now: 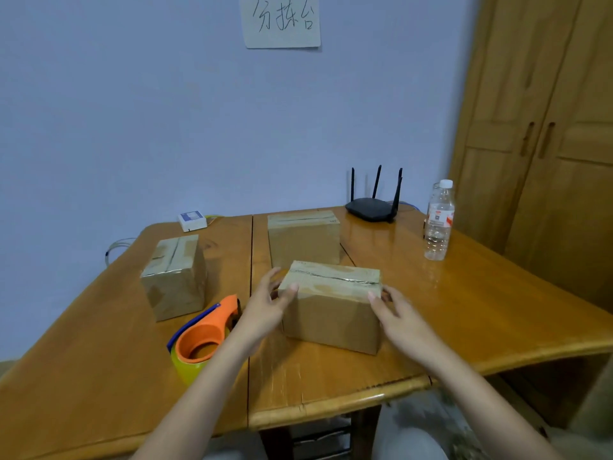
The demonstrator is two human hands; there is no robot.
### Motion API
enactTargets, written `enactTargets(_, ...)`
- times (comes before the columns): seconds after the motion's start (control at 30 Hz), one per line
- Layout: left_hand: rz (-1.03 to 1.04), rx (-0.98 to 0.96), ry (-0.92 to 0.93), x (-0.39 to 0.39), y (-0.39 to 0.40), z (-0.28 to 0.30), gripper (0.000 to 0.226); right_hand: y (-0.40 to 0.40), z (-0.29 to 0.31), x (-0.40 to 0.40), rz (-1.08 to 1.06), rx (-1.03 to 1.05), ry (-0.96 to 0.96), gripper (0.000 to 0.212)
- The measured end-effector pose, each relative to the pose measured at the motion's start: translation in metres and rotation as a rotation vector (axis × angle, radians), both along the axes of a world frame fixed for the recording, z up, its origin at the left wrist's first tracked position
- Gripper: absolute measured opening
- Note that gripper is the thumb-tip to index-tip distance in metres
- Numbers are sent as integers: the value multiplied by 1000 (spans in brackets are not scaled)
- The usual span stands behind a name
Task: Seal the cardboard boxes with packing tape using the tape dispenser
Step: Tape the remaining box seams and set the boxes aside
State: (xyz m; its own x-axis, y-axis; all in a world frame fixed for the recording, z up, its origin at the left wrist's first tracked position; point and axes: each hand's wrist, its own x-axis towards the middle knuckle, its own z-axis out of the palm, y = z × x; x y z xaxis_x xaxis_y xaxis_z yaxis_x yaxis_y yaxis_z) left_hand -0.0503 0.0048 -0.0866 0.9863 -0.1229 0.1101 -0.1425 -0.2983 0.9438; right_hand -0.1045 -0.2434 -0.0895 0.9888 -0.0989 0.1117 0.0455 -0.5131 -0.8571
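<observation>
Three cardboard boxes stand on the wooden table (99, 376). The nearest box (331, 313) lies in the middle, its top flaps closed with a dark seam along them. My left hand (270, 302) grips its left end and my right hand (394, 313) grips its right end, thumbs on the top edge. A second box (303, 239) stands just behind it. The third box (175, 277) sits to the left. An orange tape dispenser (202, 333) with a yellowish tape roll lies on the table left of my left forearm, untouched.
A black router (371, 207) with antennas stands at the back of the table. A clear water bottle (438, 220) stands at the right edge. A small white box (192, 220) lies at the back left. A wooden wardrobe (547, 127) rises on the right.
</observation>
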Motion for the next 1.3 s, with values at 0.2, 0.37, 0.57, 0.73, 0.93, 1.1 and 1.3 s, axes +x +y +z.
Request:
enactTargets(0.2, 401, -24, -167, -29, -23, -8, 24, -16, 13, 34, -103, 106, 6, 63)
enactTargets(0.37, 107, 99, -10, -58, -61, -21, 44, -17, 18, 48, -75, 32, 19, 50)
enactTargets(0.57, 39, -19, -5, -53, -67, -19, 84, -10, 12, 28, -43, 49, 0, 33)
enactTargets(0.73, -63, 22, -149, -35, -48, -31, 82, 14, -4, 5, 24, 81, -164, 33)
enactTargets(0.93, -67, 94, -278, -29, -37, -31, 49, 19, 7, 18, 302, -136, -135, 53)
enactTargets(1.1, -15, 186, -334, -26, -38, -35, 44, 24, -15, 15, 199, -91, -249, 39)
enactTargets(1.3, -131, 254, -320, -35, -34, -23, 51, 27, -13, 3, 188, -140, -292, 37)
